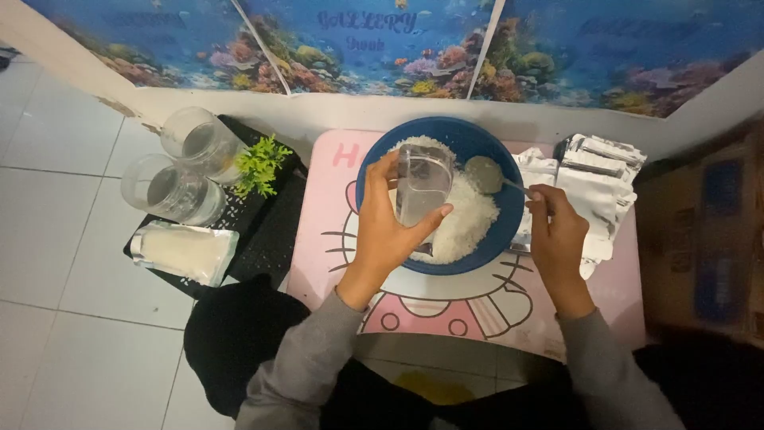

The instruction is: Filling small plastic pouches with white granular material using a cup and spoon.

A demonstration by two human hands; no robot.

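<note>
A blue bowl [481, 143] holding white rice stands on a small pink table [334, 239] with a cartoon cat print. My left hand [386, 231] holds a clear plastic pouch [422, 187] upright over the bowl, its mouth open. My right hand [557, 235] grips the handle of a metal spoon [487, 173], whose bowl hovers over the blue bowl just right of the pouch. I cannot tell whether the spoon carries rice.
A stack of silvery empty pouches [597, 187] lies right of the bowl. On a black tray [267, 227] at left stand two clear jars [171, 191], a small green plant [259, 163] and a filled pouch of rice [185, 251]. A cardboard box [704, 239] sits at far right.
</note>
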